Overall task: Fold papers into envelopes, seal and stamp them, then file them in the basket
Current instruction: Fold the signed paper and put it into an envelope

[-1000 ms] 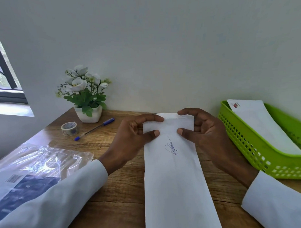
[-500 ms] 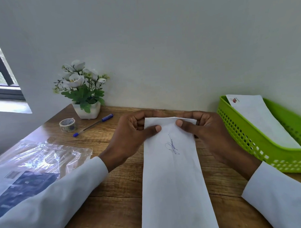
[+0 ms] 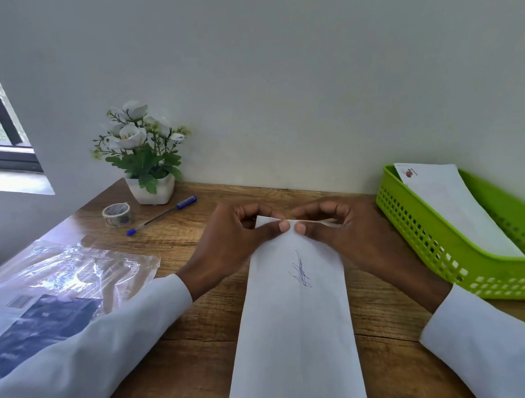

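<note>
A long white envelope (image 3: 298,322) with a blue signature lies lengthwise on the wooden desk (image 3: 200,335), reaching to the near edge. My left hand (image 3: 230,244) and my right hand (image 3: 343,234) pinch its far end, thumbs side by side on top at the middle and curled fingers behind the folded edge. A green plastic basket (image 3: 435,246) stands at the right with a stamped white envelope (image 3: 452,210) leaning inside it.
A white pot of artificial flowers (image 3: 150,188) stands at the back left by the wall. A tape roll (image 3: 117,215) and a blue pen (image 3: 162,214) lie in front of it. A clear plastic pack (image 3: 59,283) covers the near left of the desk.
My thumbs have slid inward along the envelope's far edge until they meet at its middle. The flap at that end has been folded down.
</note>
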`<state>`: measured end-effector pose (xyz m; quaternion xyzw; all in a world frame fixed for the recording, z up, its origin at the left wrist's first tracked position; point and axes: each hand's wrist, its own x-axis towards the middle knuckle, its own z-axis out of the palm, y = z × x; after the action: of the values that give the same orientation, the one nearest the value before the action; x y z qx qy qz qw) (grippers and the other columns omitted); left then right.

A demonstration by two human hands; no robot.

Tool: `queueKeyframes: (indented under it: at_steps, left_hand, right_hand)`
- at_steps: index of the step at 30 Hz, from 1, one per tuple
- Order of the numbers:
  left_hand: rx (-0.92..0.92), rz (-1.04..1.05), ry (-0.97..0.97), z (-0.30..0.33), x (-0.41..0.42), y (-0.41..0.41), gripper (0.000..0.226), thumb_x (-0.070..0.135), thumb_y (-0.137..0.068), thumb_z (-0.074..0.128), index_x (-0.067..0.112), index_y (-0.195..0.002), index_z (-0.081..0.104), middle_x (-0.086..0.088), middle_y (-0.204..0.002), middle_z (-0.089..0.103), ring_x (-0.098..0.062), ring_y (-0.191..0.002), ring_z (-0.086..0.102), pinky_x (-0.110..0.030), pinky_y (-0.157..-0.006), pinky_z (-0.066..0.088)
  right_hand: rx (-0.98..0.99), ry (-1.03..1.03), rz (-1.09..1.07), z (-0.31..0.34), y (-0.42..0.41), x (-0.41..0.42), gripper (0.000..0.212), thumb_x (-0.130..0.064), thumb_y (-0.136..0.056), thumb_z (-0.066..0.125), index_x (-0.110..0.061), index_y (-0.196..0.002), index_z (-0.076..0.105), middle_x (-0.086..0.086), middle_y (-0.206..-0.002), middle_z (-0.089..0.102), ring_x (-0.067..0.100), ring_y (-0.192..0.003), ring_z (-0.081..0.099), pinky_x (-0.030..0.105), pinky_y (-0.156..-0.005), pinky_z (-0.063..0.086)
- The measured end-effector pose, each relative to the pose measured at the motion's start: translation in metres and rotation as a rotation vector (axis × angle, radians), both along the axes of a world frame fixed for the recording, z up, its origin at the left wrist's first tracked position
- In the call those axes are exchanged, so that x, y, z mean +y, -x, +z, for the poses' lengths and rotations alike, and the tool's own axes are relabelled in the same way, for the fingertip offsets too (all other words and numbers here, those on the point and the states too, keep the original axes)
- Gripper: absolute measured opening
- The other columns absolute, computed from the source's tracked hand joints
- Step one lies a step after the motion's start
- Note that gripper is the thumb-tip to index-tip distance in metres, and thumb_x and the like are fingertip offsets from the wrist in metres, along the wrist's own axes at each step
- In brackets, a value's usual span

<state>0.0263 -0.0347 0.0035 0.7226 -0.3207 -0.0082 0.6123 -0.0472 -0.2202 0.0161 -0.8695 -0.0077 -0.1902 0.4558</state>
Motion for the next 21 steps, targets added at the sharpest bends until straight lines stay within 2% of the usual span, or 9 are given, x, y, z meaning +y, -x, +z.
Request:
queueKeyframes:
  at_steps: [3,5,7,10,12,15,16,19,21]
  left_hand:
    - [-0.061,-0.016,-0.005,0.000,-0.002,0.004,0.012,0.013,-0.077,0.079,0.004,-0.085,0.076,0.016,-0.045,0.059,0.005,-0.040,0.051,-0.007,-0.046,0.037]
    - [-0.087,-0.009,0.001,0.000,-0.001,0.002,0.012,0.021,-0.074,0.081,0.012,-0.081,0.078,0.005,-0.043,0.055,-0.001,-0.040,0.040,-0.015,-0.047,0.033]
    - [-0.097,0.001,-0.017,0.000,-0.001,-0.001,0.012,0.026,-0.072,0.082,0.016,-0.078,0.078,-0.014,-0.049,0.054,-0.009,-0.044,0.037,-0.021,-0.049,0.030]
    - [-0.060,-0.012,-0.006,0.002,-0.002,-0.001,0.016,0.020,-0.072,0.083,0.007,-0.078,0.077,-0.001,-0.057,0.069,-0.009,-0.049,0.058,-0.022,-0.050,0.045]
    - [-0.047,0.002,-0.010,0.002,-0.002,-0.004,0.018,0.020,-0.070,0.084,0.006,-0.076,0.076,-0.006,-0.069,0.074,-0.019,-0.060,0.069,-0.028,-0.055,0.052]
    - [-0.023,0.039,0.011,0.001,0.001,-0.010,0.023,0.026,-0.068,0.084,0.005,-0.074,0.074,-0.017,-0.074,0.073,-0.037,-0.070,0.069,-0.043,-0.059,0.055]
    - [-0.005,0.045,0.016,0.002,0.002,-0.012,0.023,0.026,-0.068,0.084,0.006,-0.073,0.074,-0.017,-0.073,0.073,-0.036,-0.069,0.069,-0.044,-0.059,0.055]
    - [0.073,0.060,0.059,0.003,0.004,-0.013,0.020,0.019,-0.069,0.084,0.009,-0.064,0.068,0.001,-0.057,0.070,-0.008,-0.053,0.065,-0.022,-0.050,0.047]
    - [0.110,0.090,0.076,0.003,0.005,-0.017,0.023,0.019,-0.069,0.085,0.011,-0.060,0.065,0.005,-0.052,0.067,-0.003,-0.049,0.061,-0.016,-0.047,0.043]
  right_hand:
    - [-0.040,0.017,0.045,0.000,0.002,0.008,0.019,-0.032,-0.079,0.079,-0.021,-0.095,0.081,-0.012,-0.090,0.078,0.001,-0.086,0.071,0.020,-0.078,0.055]
    - [-0.053,0.018,0.049,-0.001,0.001,0.009,0.015,-0.031,-0.078,0.080,-0.022,-0.091,0.081,-0.013,-0.086,0.078,-0.001,-0.081,0.071,0.017,-0.073,0.054]
    - [-0.052,0.023,0.039,-0.001,0.000,0.006,0.012,-0.029,-0.077,0.081,-0.022,-0.086,0.081,-0.013,-0.082,0.077,-0.004,-0.072,0.067,0.011,-0.065,0.048]
    - [-0.019,0.004,0.031,-0.003,-0.003,0.002,0.009,-0.025,-0.078,0.082,-0.019,-0.084,0.081,-0.009,-0.077,0.077,-0.005,-0.063,0.063,0.009,-0.058,0.044]
    - [-0.006,-0.004,0.022,-0.005,-0.004,-0.003,0.003,-0.019,-0.080,0.080,-0.021,-0.082,0.080,-0.008,-0.078,0.077,-0.003,-0.064,0.064,0.012,-0.060,0.048]
    - [0.001,0.005,-0.004,-0.006,-0.005,-0.010,0.007,-0.016,-0.080,0.079,-0.023,-0.079,0.078,-0.007,-0.079,0.077,0.002,-0.070,0.068,0.019,-0.067,0.053]
    - [0.009,0.001,-0.005,-0.006,-0.005,-0.012,0.008,-0.015,-0.081,0.079,-0.023,-0.079,0.078,-0.006,-0.078,0.077,0.004,-0.070,0.069,0.021,-0.068,0.055]
    - [0.052,-0.050,-0.004,-0.005,-0.005,-0.018,0.012,-0.010,-0.082,0.077,-0.021,-0.076,0.077,-0.003,-0.072,0.077,0.009,-0.064,0.068,0.027,-0.061,0.059]
    - [0.074,-0.063,-0.005,-0.004,-0.005,-0.024,0.011,-0.009,-0.082,0.077,-0.018,-0.076,0.077,-0.002,-0.067,0.075,0.010,-0.059,0.066,0.026,-0.057,0.059]
